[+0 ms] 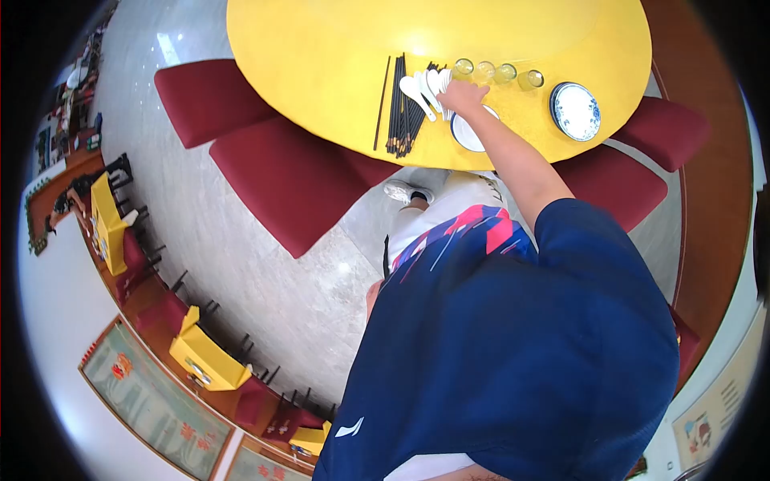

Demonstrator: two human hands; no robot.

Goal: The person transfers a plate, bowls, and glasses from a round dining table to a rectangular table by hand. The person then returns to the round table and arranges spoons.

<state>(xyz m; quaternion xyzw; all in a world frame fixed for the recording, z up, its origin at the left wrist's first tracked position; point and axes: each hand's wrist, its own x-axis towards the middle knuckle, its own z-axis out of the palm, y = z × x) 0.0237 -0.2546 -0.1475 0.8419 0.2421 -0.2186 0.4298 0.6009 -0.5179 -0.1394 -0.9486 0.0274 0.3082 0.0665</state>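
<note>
My right hand (463, 97) reaches over the round yellow table and is closed at the edge of a group of white soup spoons (419, 94), its fingers around a spoon and partly hiding it. Just below that hand lies a white plate (473, 132) with a dark rim, partly covered by my forearm. To the left of the spoons is a bundle of dark chopsticks (399, 120), with one chopstick (382, 104) apart from it. Only a sliver of my left hand (373, 297) shows low beside my body, its fingers hidden.
Several glasses (504, 74) stand beyond my right hand. A stack of blue-patterned plates (575, 111) is at the right of the yellow tabletop (337, 88). Dark red chairs (293, 180) surround the table. Smaller yellow-covered tables (204, 357) and a person (76, 196) are farther left.
</note>
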